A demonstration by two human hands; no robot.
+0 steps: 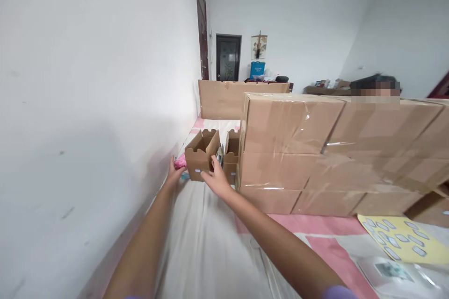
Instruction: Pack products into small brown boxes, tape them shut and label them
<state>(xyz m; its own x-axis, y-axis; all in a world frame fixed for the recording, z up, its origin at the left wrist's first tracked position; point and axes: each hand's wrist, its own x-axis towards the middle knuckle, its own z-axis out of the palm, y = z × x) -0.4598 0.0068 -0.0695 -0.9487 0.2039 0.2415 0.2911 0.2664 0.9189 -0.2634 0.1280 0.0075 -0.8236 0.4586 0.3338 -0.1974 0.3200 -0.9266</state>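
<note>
A small open cardboard box [197,159] with scalloped flaps stands on the white cloth near the left wall. My left hand [174,175] reaches to its left side, fingers around the lower left corner beside something pink [180,162]. My right hand [217,179] presses against the box's right front corner with fingers spread. A second small open box [231,154] stands just to the right of the first.
A stack of large taped cartons [315,149] fills the right. A flat cardboard sheet [224,98] stands at the back. A yellow sticker sheet [403,238] and plastic packets [393,273] lie at lower right. A person's head [375,85] shows behind the cartons. The white wall [87,103] runs along the left.
</note>
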